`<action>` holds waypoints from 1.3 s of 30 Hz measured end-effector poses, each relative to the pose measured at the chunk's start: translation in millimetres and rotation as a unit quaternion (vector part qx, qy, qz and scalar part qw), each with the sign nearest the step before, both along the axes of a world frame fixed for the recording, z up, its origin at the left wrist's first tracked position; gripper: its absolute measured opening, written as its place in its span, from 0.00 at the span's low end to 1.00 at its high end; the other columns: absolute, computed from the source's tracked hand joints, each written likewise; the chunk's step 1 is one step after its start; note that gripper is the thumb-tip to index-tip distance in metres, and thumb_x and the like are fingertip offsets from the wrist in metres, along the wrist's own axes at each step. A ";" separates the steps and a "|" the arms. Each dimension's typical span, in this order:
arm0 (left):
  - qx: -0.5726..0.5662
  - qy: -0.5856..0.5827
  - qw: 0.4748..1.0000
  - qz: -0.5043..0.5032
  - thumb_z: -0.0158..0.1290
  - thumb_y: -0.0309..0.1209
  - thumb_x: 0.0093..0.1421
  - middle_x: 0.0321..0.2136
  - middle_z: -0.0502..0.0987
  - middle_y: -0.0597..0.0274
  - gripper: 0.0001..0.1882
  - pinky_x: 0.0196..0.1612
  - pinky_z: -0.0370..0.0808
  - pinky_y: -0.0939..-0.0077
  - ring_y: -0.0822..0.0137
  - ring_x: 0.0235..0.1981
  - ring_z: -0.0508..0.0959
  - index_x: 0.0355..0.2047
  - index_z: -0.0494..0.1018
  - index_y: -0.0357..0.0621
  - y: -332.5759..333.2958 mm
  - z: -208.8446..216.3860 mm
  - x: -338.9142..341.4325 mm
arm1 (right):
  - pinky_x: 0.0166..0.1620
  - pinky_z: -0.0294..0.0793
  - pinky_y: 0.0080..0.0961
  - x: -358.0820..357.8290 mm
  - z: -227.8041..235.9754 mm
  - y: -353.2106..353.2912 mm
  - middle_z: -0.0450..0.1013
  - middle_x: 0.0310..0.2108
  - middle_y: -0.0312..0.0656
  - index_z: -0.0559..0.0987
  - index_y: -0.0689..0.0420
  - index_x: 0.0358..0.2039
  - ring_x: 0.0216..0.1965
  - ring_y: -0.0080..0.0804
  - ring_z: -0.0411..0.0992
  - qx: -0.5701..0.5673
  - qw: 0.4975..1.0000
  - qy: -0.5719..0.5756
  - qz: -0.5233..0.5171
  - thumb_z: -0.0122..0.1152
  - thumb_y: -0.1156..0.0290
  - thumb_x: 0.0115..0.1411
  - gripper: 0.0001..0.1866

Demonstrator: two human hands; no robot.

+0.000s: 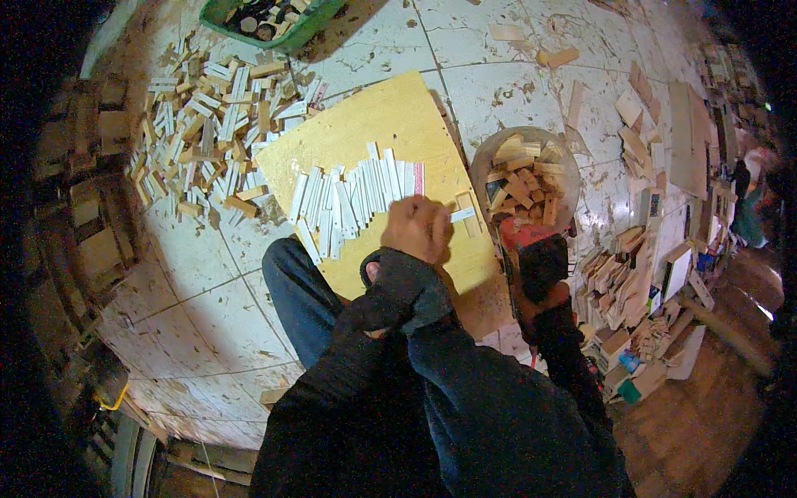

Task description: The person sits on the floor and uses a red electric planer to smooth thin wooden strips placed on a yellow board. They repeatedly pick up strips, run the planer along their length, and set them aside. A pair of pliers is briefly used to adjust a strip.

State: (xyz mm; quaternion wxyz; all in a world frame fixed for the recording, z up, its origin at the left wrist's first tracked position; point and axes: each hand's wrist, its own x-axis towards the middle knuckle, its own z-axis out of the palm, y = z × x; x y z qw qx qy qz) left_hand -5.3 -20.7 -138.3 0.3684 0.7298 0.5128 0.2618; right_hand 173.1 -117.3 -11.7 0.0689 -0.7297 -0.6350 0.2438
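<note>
My left hand (pixel 419 231) is closed over the yellow board (pixel 374 104). By its fingertips, a short white strip (pixel 461 215) lies across a small wooden block (pixel 470 226) at the board's right side, and the fingers seem to grip its end. Several white strips (pixel 353 199) are laid in an uneven row just beyond this hand. My right hand (pixel 554 297) is wrapped round a black and red tool (pixel 544 259), whose exact kind I cannot make out. The tool's red part is close to the near rim of a round tub (pixel 573 162) of wooden blocks.
A heap of wooden pieces and white strips (pixel 203 133) covers the tiled floor at left. Beyond it stands a green basin (pixel 303 35) of small parts. Stacked wood offcuts (pixel 618 278) line the right side. My bent knee (pixel 295 282) is beside the board's near left edge.
</note>
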 end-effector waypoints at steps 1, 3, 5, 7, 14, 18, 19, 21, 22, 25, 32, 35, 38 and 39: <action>0.053 0.054 0.997 0.017 0.55 0.32 0.52 0.26 0.73 0.53 0.08 0.33 0.73 0.60 0.50 0.31 0.73 0.30 0.74 0.42 4.8 0.1 -2.3 | 0.48 0.70 0.32 1.7 -1.1 -5.5 0.74 0.40 0.47 0.74 0.56 0.45 0.43 0.43 0.73 -0.021 0.999 0.020 -0.027 0.56 0.72 0.51 0.18; 0.085 0.140 0.986 0.041 0.56 0.32 0.49 0.28 0.72 0.51 0.09 0.34 0.73 0.58 0.47 0.33 0.72 0.30 0.72 0.42 15.0 -2.3 -9.3 | 0.46 0.71 0.32 4.9 -4.0 -20.7 0.75 0.38 0.46 0.74 0.55 0.44 0.41 0.42 0.73 -0.057 0.993 0.054 -0.088 0.56 0.70 0.50 0.18; 0.042 0.207 0.976 0.054 0.56 0.33 0.47 0.28 0.72 0.49 0.11 0.34 0.74 0.58 0.47 0.32 0.73 0.29 0.71 0.41 24.3 -8.3 -18.6 | 0.44 0.72 0.32 5.5 -6.5 -40.1 0.75 0.37 0.45 0.74 0.55 0.43 0.39 0.41 0.74 -0.084 0.983 0.079 -0.142 0.57 0.67 0.50 0.18; -0.026 0.234 0.969 0.074 0.56 0.34 0.47 0.28 0.73 0.48 0.12 0.34 0.74 0.58 0.47 0.31 0.74 0.29 0.71 0.40 31.9 -17.1 -23.8 | 0.42 0.72 0.31 5.0 -10.0 -56.8 0.75 0.35 0.44 0.74 0.54 0.43 0.37 0.40 0.74 -0.109 0.972 0.092 -0.186 0.58 0.65 0.50 0.18; -0.100 0.227 0.962 0.116 0.53 0.33 0.52 0.25 0.76 0.47 0.10 0.28 0.74 0.57 0.48 0.25 0.77 0.29 0.72 0.37 39.2 -12.3 -30.9 | 0.40 0.72 0.32 1.7 -29.1 -61.1 0.74 0.36 0.41 0.72 0.53 0.44 0.36 0.36 0.73 -0.125 0.983 0.018 -0.133 0.56 0.58 0.52 0.20; -0.158 0.101 0.964 0.190 0.54 0.29 0.51 0.24 0.76 0.50 0.11 0.27 0.74 0.60 0.48 0.25 0.77 0.34 0.69 0.39 28.5 19.2 -42.1 | 0.55 0.66 0.36 0.4 -39.8 -66.2 0.65 0.54 0.42 0.66 0.52 0.55 0.55 0.36 0.65 -0.103 0.984 0.012 -0.145 0.45 0.60 0.60 0.23; -0.033 0.147 0.976 0.159 0.55 0.24 0.50 0.22 0.76 0.52 0.13 0.27 0.73 0.61 0.49 0.25 0.78 0.36 0.68 0.40 21.4 26.7 -44.8 | 0.52 0.68 0.33 0.0 -38.7 -73.9 0.70 0.49 0.42 0.69 0.51 0.52 0.50 0.37 0.69 -0.064 0.938 0.188 -0.285 0.53 0.60 0.55 0.24; -0.032 0.144 0.977 0.152 0.55 0.23 0.49 0.23 0.77 0.53 0.13 0.27 0.73 0.61 0.49 0.26 0.78 0.36 0.68 0.40 20.4 33.5 -52.9 | 0.48 0.71 0.30 3.8 -39.8 -86.2 0.75 0.44 0.42 0.73 0.50 0.49 0.46 0.37 0.73 -0.066 0.902 0.257 -0.341 0.61 0.59 0.49 0.25; -0.014 0.137 0.980 0.146 0.55 0.22 0.49 0.23 0.77 0.53 0.12 0.27 0.73 0.61 0.49 0.26 0.78 0.36 0.69 0.41 21.2 34.7 -58.0 | 0.48 0.71 0.30 9.5 -40.8 -89.4 0.75 0.44 0.42 0.73 0.50 0.50 0.47 0.38 0.73 -0.109 0.945 0.154 -0.266 0.61 0.59 0.49 0.26; -0.034 0.085 0.982 0.164 0.59 0.30 0.51 0.25 0.79 0.54 0.13 0.30 0.76 0.68 0.57 0.27 0.81 0.36 0.70 0.43 21.5 33.4 -70.1 | 0.48 0.71 0.30 9.4 -41.0 -93.6 0.74 0.45 0.43 0.73 0.50 0.50 0.46 0.39 0.73 -0.076 0.896 0.272 -0.342 0.61 0.61 0.50 0.25; -0.089 -0.040 0.970 0.225 0.51 0.30 0.61 0.29 0.80 0.54 0.13 0.32 0.75 0.76 0.67 0.29 0.80 0.44 0.73 0.38 26.3 38.5 -78.0 | 0.53 0.68 0.31 3.1 -20.7 -58.0 0.73 0.47 0.44 0.72 0.55 0.51 0.50 0.38 0.71 -0.012 0.986 0.102 -0.131 0.61 0.63 0.50 0.27; -0.192 -0.079 0.960 0.186 0.48 0.33 0.64 0.31 0.79 0.57 0.14 0.37 0.73 0.79 0.71 0.32 0.77 0.43 0.73 0.35 19.6 44.6 -69.8 | 0.57 0.63 0.33 2.0 -18.0 -52.9 0.68 0.53 0.44 0.69 0.55 0.55 0.56 0.37 0.66 -0.061 0.996 0.017 -0.066 0.59 0.65 0.51 0.29; -0.282 -0.163 0.940 0.106 0.49 0.33 0.63 0.33 0.80 0.59 0.13 0.40 0.71 0.79 0.71 0.33 0.77 0.42 0.75 0.37 0.0 38.9 -42.7 | 0.62 0.54 0.35 2.4 -22.1 -60.5 0.63 0.57 0.43 0.65 0.53 0.58 0.60 0.39 0.59 -0.048 0.993 0.066 -0.090 0.54 0.67 0.53 0.29; -0.334 -0.186 0.920 0.083 0.49 0.32 0.63 0.33 0.80 0.60 0.13 0.39 0.72 0.79 0.71 0.33 0.77 0.43 0.75 0.37 -6.6 35.2 -33.8 | 0.63 0.54 0.35 3.2 -22.9 -65.0 0.63 0.57 0.44 0.65 0.53 0.58 0.60 0.39 0.59 -0.057 0.989 0.081 -0.109 0.54 0.67 0.53 0.29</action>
